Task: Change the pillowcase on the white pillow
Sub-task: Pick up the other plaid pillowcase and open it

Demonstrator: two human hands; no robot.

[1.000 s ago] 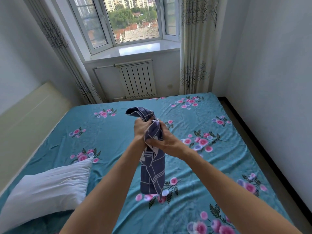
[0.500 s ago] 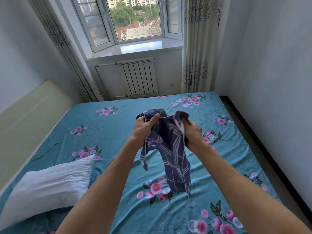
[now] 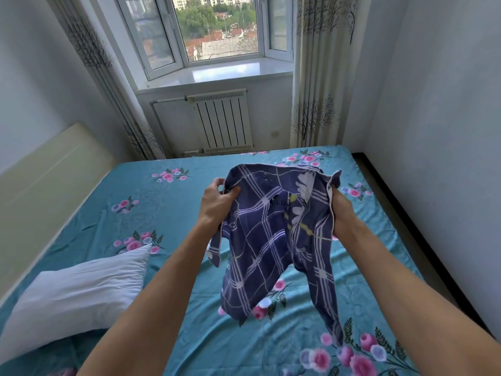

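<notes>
A dark blue pillowcase (image 3: 273,240) with white check lines and flower prints hangs in the air over the middle of the bed. My left hand (image 3: 215,204) pinches its upper left edge. Its upper right edge is gripped by my right hand (image 3: 343,215). The cloth is spread between both hands and its lower ends dangle just above the sheet. The bare white pillow (image 3: 73,297) lies flat at the lower left of the bed, apart from both hands.
The bed carries a teal sheet with pink flowers (image 3: 168,213). A beige headboard (image 3: 46,180) runs along the left. A white radiator (image 3: 222,123) and window stand beyond the bed, curtains on both sides. A wall and dark floor strip (image 3: 401,213) border the right.
My hands have moved apart, spreading the bunched pillowcase wide open between them. The view has tilted slightly. The pillow has stayed in place.
</notes>
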